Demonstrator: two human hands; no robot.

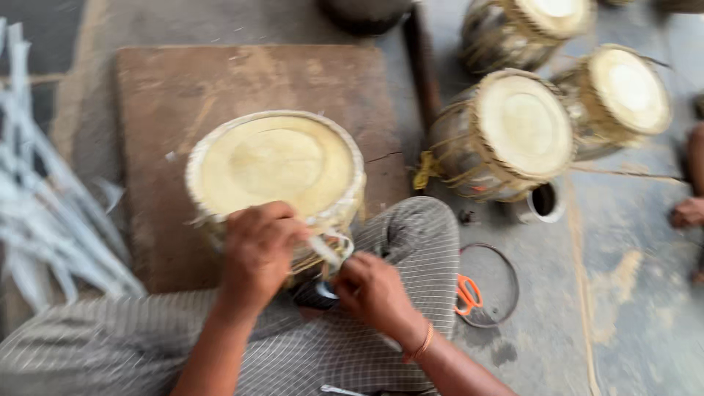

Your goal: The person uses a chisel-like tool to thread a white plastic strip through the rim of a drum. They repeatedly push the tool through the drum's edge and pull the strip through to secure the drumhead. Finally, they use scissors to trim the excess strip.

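the drum (275, 165) stood between the person's knees, its pale skin head facing up, its base on or just beside a worn wooden board (220, 81) on the floor. the left hand (258, 246) was curled over the near rim, fingers pressed onto the braided edge and seemingly clamped on it, though the blur hid the fingertips. the right hand (372, 291) sat just below and to the side, closed around a pale strap (328, 249) that ran from the rim lacing, and a dark tool (317, 295) showed under it; whether that hand also gripped the tool i could not tell. the drum looked heavy and rigid in the body, probably wood, while the stretched skin looked taut and easy to mark, so the rim and laced sides seemed the safer places to hold, not the face. the strap looked stiff yet bendable, likely slick enough to need a tight pinch. three more laced drums (513, 132) lay tipped on the floor well to the right, near a small cup (544, 202). orange-handled scissors (467, 295) lay on a round dark lid (488, 286) beside the person's checked cloth (411, 235). pale strips (44, 213) were heaped at the left edge.
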